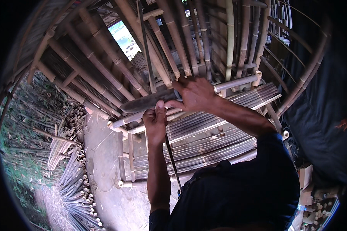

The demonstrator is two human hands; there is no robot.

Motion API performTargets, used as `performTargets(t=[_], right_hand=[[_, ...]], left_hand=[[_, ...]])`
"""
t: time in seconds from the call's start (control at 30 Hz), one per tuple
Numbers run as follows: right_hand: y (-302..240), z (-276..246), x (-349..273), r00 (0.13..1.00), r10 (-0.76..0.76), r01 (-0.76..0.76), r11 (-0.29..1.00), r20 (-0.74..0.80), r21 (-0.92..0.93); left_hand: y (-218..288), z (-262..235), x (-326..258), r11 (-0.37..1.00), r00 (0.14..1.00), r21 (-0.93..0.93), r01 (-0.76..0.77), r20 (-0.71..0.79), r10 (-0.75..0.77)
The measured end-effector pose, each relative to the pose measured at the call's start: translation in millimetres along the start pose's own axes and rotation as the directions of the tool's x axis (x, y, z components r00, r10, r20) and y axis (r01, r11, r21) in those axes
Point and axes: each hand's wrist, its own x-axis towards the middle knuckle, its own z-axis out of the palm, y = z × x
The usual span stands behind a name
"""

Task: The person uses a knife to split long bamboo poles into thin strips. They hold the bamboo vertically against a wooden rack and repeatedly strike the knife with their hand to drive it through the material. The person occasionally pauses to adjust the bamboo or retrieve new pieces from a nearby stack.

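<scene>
My right hand [196,93] is closed around the handle end of a broad-bladed knife [140,101], whose dark blade points left and lies roughly level. Just below the blade, my left hand [155,122] is closed on a long, thin bamboo strip [170,154]. The strip runs from near my body up through that hand, and a similar length [145,42] continues beyond the blade. My left thumb stands up against the blade's lower edge. Whether the edge is cutting into the strip cannot be made out.
A bamboo bench [204,128] with slatted boards stands in front of me. Beyond it, upright bamboo poles [177,38] form a wall. Cut bamboo poles [79,188] lie stacked at the left beside the concrete floor [104,154]. Dark sheeting [316,104] hangs at the right, above cardboard boxes [305,177].
</scene>
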Motion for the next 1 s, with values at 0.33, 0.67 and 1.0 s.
performTargets(t=[0.33,0.67,1.0], right_hand=[[-3,2,-8,0.981,0.002,-0.010,0.999,0.192,0.042],[-2,21,-8,0.998,0.044,-0.036,0.989,0.053,-0.144],[-7,28,-22,0.995,0.057,-0.058,0.998,0.082,0.006]], left_hand=[[-28,-7,-9,0.969,0.987,0.225,-0.099,-0.101,0.124],[-34,8,1,0.916,0.930,0.333,-0.226,-0.207,0.305],[-28,-21,-3,0.990,0.991,-0.093,0.107,0.084,-0.100]])
